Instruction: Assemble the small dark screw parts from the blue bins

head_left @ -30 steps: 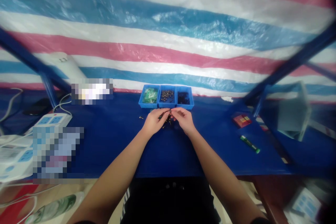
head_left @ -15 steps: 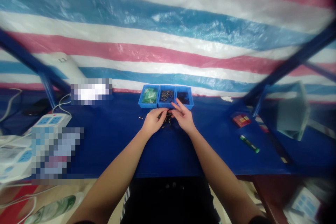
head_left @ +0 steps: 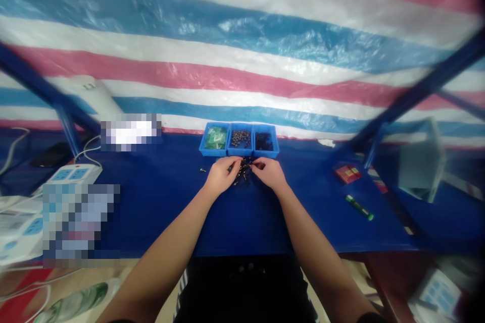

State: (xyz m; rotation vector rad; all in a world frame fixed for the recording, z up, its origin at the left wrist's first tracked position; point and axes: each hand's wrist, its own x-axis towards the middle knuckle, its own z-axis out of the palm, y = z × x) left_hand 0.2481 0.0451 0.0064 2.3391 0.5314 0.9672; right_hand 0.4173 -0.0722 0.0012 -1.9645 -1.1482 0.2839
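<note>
My left hand (head_left: 223,172) is closed in a pinch at the left side of a small pile of black-and-brass parts (head_left: 242,176); what its fingertips hold is too small to name. Across the pile, my right hand (head_left: 270,171) has its thumb and fingers pinched together, and anything between them is too small to make out. Just beyond both hands stand three joined blue bins: the left bin (head_left: 214,152) has green pieces, the middle bin (head_left: 240,152) small metal-tipped parts, the right bin (head_left: 266,153) black parts. One loose part (head_left: 203,170) lies left of my left hand.
On the right lie a red box (head_left: 347,174) and a green tube (head_left: 359,207). A white power strip (head_left: 85,171) with cables and blurred-out items occupy the left. Blue frame posts slant up at both sides, before a striped plastic sheet (head_left: 242,78).
My right hand has drawn its spread fingers in to a pinch and moved slightly right, away from my left hand. My left hand has stayed in place.
</note>
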